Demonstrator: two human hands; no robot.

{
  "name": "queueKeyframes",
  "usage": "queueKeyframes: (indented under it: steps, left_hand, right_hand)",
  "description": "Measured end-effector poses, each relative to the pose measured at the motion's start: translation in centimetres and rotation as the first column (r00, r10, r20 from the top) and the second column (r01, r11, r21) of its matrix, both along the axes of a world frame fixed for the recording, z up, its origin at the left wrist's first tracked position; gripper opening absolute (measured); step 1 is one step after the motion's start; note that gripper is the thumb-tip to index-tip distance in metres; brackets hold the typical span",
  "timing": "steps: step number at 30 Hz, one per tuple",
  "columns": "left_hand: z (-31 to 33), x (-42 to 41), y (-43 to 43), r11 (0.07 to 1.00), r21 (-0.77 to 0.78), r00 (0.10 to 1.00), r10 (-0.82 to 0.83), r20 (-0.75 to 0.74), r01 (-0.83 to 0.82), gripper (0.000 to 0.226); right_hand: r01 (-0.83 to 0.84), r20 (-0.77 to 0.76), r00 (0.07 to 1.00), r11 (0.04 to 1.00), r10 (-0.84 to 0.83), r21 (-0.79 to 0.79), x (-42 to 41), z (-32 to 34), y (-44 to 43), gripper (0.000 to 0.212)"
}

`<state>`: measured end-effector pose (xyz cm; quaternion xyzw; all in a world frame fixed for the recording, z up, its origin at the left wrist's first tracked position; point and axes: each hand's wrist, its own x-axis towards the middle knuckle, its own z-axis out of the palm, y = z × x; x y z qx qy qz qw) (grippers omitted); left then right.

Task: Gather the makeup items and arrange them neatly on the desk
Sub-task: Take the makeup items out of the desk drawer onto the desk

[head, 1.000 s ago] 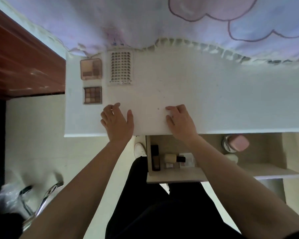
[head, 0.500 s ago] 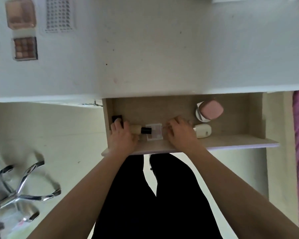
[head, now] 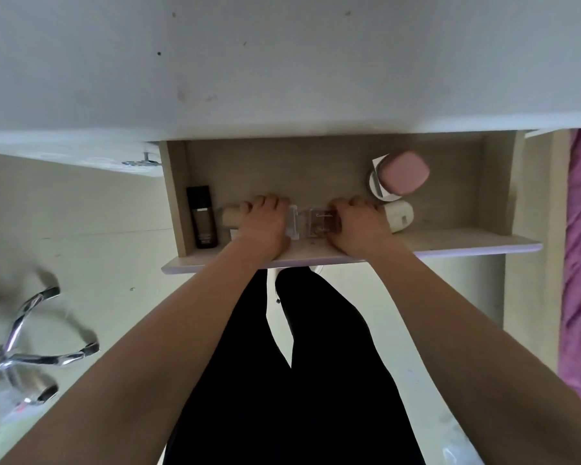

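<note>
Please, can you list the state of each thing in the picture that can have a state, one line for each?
drawer: pulled open
dark bottle: lying flat, capped, untouched
beige tube: lying under the left hand
clear compact: closed, right hand on it
pink compact: closed, resting on a round white case
white case: closed, beside the right hand

You can read no text here. The tall dark rectangular foundation bottle [head: 201,216] carries small pale print, and the clear square plastic compact [head: 320,223] has faint script on its lid, but both are too blurred for you to make out.
</note>
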<state>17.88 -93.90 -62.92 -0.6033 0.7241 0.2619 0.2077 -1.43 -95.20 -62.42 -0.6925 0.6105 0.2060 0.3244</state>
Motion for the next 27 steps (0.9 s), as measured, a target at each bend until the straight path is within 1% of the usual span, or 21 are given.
queueKeyframes:
  steps: [5, 8, 11, 13, 14, 16, 18, 19, 22, 25, 27]
  left_hand:
    - [-0.1, -0.1, -0.3, 0.999, 0.031, 0.998, 0.016, 0.067, -0.018, 0.044]
    - [-0.2, 0.6, -0.3, 0.999, 0.012, 0.998, 0.042, 0.047, -0.043, 0.04]
    - [0.0, 1.4, 0.0, 0.992, 0.017, 0.992, 0.123, -0.013, -0.123, 0.041]
    - [0.3, 1.7, 0.5, 0.982, 0.022, 0.979, 0.188, -0.079, -0.187, 0.037]
    - [0.5, 1.8, 0.7, 0.976, 0.018, 0.968, 0.215, -0.127, -0.215, 0.032]
    - [1.0, 2.0, 1.0, 0.957, 0.002, 0.926, 0.28, -0.253, -0.289, 0.024]
    - [2.1, 2.4, 0.9, 0.91, -0.022, 0.849, 0.377, -0.369, -0.414, 0.021]
    - [2.8, 2.6, 0.7, 0.866, -0.03, 0.791, 0.441, -0.424, -0.499, 0.019]
    - [5.8, 3.4, -0.4, 0.674, -0.015, 0.552, 0.592, -0.588, -0.738, 0.018]
    - [8.5, 5.4, -2.2, 0.49, 0.003, 0.335, 0.599, -0.727, -0.872, 0.017]
    - [9.8, 7.2, -3.6, 0.382, 0.06, 0.191, 0.584, -0.789, -0.922, 0.014]
  right_hand:
    - [-0.044, 0.053, 0.998, 0.999, 0.045, -0.018, 0.8, -0.2, -0.2, 0.047]
    - [-0.027, 0.098, 0.995, 1.0, 0.026, 0.004, 1.2, -0.1, -0.5, 0.045]
    - [0.026, 0.15, 0.988, 0.999, -0.03, 0.026, 1.0, 0.0, -0.6, 0.039]
    - [0.051, 0.191, 0.98, 0.997, -0.06, 0.053, 0.9, 0.2, -0.4, 0.034]
    - [0.056, 0.205, 0.977, 0.997, -0.064, 0.044, 0.9, 0.3, -0.2, 0.03]
    - [0.085, 0.207, 0.975, 0.996, -0.085, 0.009, 0.7, 0.5, 0.0, 0.033]
    - [0.169, 0.249, 0.955, 0.985, -0.161, -0.015, 0.9, 0.9, 0.0, 0.031]
    - [0.221, 0.29, 0.935, 0.975, -0.204, -0.029, 1.2, 1.3, -0.1, 0.03]
    - [0.355, 0.428, 0.857, 0.93, -0.286, -0.089, 2.5, 3.1, -0.6, 0.026]
    - [0.458, 0.57, 0.765, 0.876, -0.301, -0.152, 5.1, 5.6, -1.9, 0.006]
    - [0.526, 0.653, 0.699, 0.828, -0.291, -0.193, 7.3, 7.6, -3.1, 0.003]
